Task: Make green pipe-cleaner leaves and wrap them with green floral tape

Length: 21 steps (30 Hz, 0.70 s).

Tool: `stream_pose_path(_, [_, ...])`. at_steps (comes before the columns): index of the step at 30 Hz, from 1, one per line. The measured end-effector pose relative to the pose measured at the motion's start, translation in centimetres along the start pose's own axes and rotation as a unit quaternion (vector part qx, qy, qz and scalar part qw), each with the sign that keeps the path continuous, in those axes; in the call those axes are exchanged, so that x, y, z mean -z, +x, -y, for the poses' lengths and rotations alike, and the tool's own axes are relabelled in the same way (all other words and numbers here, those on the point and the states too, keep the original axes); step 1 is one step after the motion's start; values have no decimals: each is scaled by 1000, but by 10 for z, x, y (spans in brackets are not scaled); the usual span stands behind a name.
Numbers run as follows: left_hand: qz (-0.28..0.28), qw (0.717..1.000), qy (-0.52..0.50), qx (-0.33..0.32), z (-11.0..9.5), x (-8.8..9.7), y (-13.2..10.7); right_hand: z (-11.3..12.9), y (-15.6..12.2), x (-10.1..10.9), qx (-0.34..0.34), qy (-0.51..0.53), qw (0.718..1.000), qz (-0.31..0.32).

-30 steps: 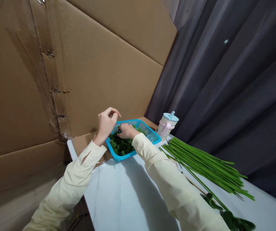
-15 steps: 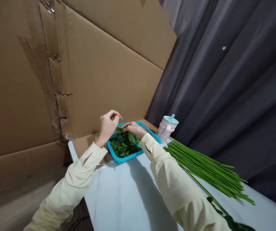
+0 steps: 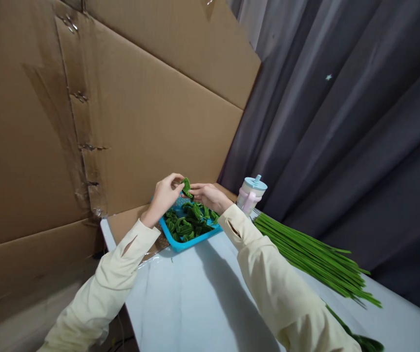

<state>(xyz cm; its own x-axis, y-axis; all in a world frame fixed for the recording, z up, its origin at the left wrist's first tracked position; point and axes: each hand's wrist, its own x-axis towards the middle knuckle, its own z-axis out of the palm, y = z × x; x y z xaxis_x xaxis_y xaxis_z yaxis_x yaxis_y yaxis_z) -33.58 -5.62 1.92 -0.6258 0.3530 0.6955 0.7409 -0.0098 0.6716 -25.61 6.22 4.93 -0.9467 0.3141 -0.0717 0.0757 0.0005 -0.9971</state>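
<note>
A green fuzzy leaf shape (image 3: 186, 187), seemingly made of pipe cleaner, is up between my two hands over the far side of the blue basket (image 3: 180, 246). My left hand (image 3: 166, 195) pinches it from the left with thumb and fingertips. From the right, the fingers of my right hand (image 3: 212, 195) close on its lower right edge. Several more green pipe-cleaner leaves (image 3: 186, 226) lie loosely piled in the basket below. My right hand and forearm cover the basket's right end.
A cup with a pale blue lid (image 3: 253, 193) stands behind the basket's right side. Along the right of the white table (image 3: 188, 298) lies a bundle of long green pipe cleaners (image 3: 308, 254). A cardboard wall (image 3: 166, 122) rises behind, beside a grey curtain (image 3: 334, 146).
My right hand has risen out of the basket with a green leaf shape. It has met my left hand, which was pinched with nothing visible in it, and both now hold the leaf.
</note>
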Motion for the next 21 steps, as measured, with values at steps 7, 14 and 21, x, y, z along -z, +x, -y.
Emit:
stream_pose_path(7, [52, 996, -68, -16, -12, 0, -4, 2, -9, 14, 23, -17, 999, -17])
stream_pose_path(14, [78, 986, -149, -2, -13, 0, -5, 24, -40, 35, 41, -190, 981, 0])
stream_pose_path(21, [28, 991, -125, 42, -7, -1, -3, 77, -118, 59, -215, -398, 857, 245])
